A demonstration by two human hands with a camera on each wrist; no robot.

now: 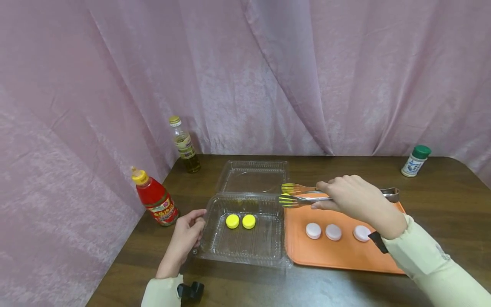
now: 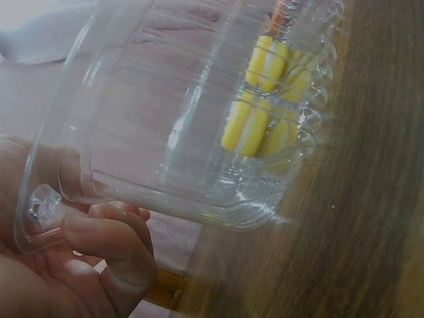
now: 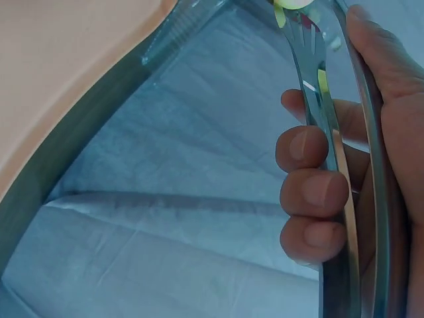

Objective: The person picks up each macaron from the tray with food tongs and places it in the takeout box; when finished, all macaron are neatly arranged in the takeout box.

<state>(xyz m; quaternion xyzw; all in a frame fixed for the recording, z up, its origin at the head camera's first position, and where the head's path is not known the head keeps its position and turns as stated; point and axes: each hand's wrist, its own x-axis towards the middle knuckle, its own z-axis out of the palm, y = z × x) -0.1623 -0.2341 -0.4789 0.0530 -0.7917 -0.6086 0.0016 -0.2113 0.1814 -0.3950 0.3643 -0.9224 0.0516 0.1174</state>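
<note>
My right hand (image 1: 353, 200) grips metal tongs (image 1: 307, 199) above the left edge of an orange tray (image 1: 345, 258). Between the tongs' slotted tips is a yellow macaron (image 3: 295, 3), partly hidden in the head view. Three pale macarons (image 1: 333, 232) lie on the tray. Left of it stands a clear plastic container (image 1: 245, 251), its lid (image 1: 255, 177) folded back behind. Two yellow macarons (image 1: 240, 221) sit side by side inside. With thumb and curled fingers, my left hand (image 1: 186, 234) pinches the container's left rim (image 2: 40, 232).
A red sauce bottle (image 1: 157, 198) with a yellow cap stands at the table's left edge. Behind it is an oil bottle (image 1: 185, 147). A green-capped shaker (image 1: 416, 161) stands at the back right. Pink curtains (image 1: 245, 85) hang behind the table (image 1: 345, 168).
</note>
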